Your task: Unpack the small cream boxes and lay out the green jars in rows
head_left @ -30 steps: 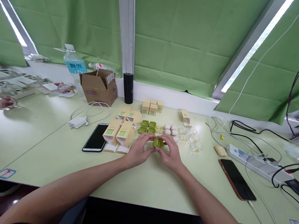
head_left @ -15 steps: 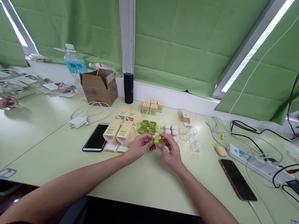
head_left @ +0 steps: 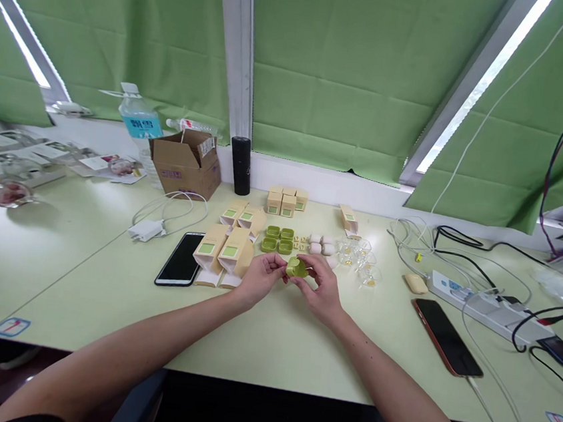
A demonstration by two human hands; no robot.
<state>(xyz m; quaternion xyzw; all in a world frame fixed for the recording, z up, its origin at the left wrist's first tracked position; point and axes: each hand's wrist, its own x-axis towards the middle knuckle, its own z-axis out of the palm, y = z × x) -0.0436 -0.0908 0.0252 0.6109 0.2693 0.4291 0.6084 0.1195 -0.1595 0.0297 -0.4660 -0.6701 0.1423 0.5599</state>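
A small green open box [head_left: 297, 268] is held just above the table between my hands. My right hand [head_left: 324, 287] grips it at the right side, thumb below and fingers over the top. My left hand [head_left: 260, 279] is closed in a pinch against its left edge; whatever those fingertips hold is hidden. Behind my hands are several matching green boxes [head_left: 285, 246], small yellow pieces [head_left: 296, 245], pale pink rounded blocks [head_left: 314, 248] and clear plastic cups [head_left: 368, 274]. Left of them stand open beige cartons [head_left: 211, 244] with green labels.
A black phone [head_left: 179, 261] lies left of the cartons; another phone [head_left: 448, 337] is charging at right beside a power strip [head_left: 482, 313]. Farther back are small closed boxes [head_left: 287, 205], a black cylinder [head_left: 240, 166], a cardboard box [head_left: 185, 167] and a white charger [head_left: 146, 230].
The green box has turned in my fingers, so its opening shows more, and shifted slightly left. My right fingers have moved farther over it. Things on the table stay put.
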